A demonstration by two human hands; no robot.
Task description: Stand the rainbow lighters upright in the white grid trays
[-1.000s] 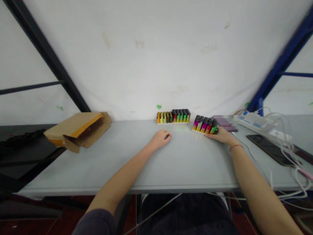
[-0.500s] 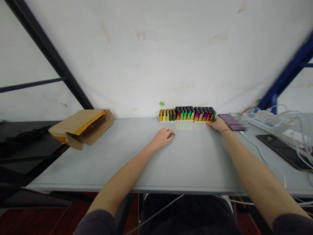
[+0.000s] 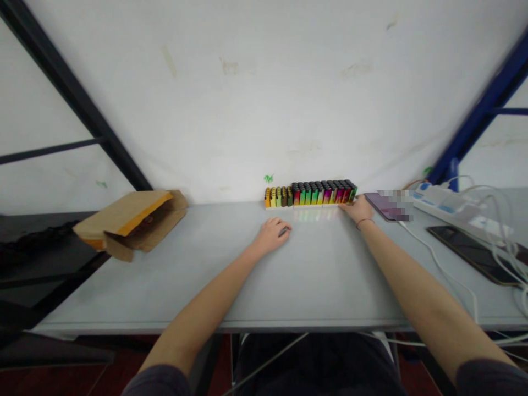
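Upright lighters stand in three low white trays in a row against the wall. The left tray has yellow-to-dark lighters [image 3: 279,198], the middle one red, green and yellow lighters [image 3: 308,194], and the right one multicoloured lighters [image 3: 336,192]. My right hand [image 3: 358,209] grips the right tray at its right end, thumb along the front; some of its fingers are hidden. Resting on the table in front of the left tray, my left hand [image 3: 272,235] is curled around a small dark object [image 3: 283,231], too small to name surely.
An open cardboard box [image 3: 132,220] lies on the left of the grey table [image 3: 289,286]. To the right are a purple flat item [image 3: 383,204], a white power strip [image 3: 454,212] with tangled cables, and a dark phone [image 3: 470,253]. The wall [image 3: 247,121] stands behind.
My right hand has moved slightly left, and the right tray now sits tight against the middle one. My left hand stays in place. The whole view has shifted a little.
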